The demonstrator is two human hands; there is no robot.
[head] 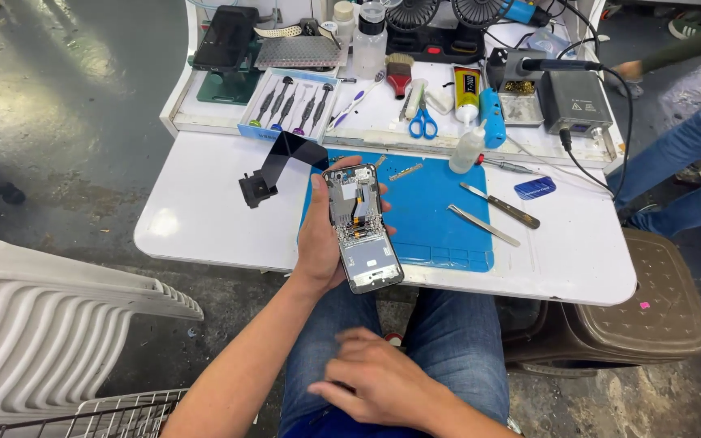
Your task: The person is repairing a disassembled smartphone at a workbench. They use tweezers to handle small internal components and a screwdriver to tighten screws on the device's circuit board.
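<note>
My left hand (320, 235) holds an opened phone (362, 227) upright over the near edge of the white table (204, 211), its back off and its inner boards and cables showing. My right hand (383, 381) rests down on my lap against my jeans, fingers loosely curled with nothing seen in them. A blue work mat (440, 211) lies on the table just behind the phone.
On the mat lie tweezers (484, 225), a metal pry tool (501, 205) and a small metal strip (406, 171). A black flat cable part (273, 166) lies to the left. Behind are a screwdriver set (290, 105), scissors (423, 122), glue tube (466, 93), bottle (468, 150), soldering station (574, 101). Another person's legs (683, 170) stand right.
</note>
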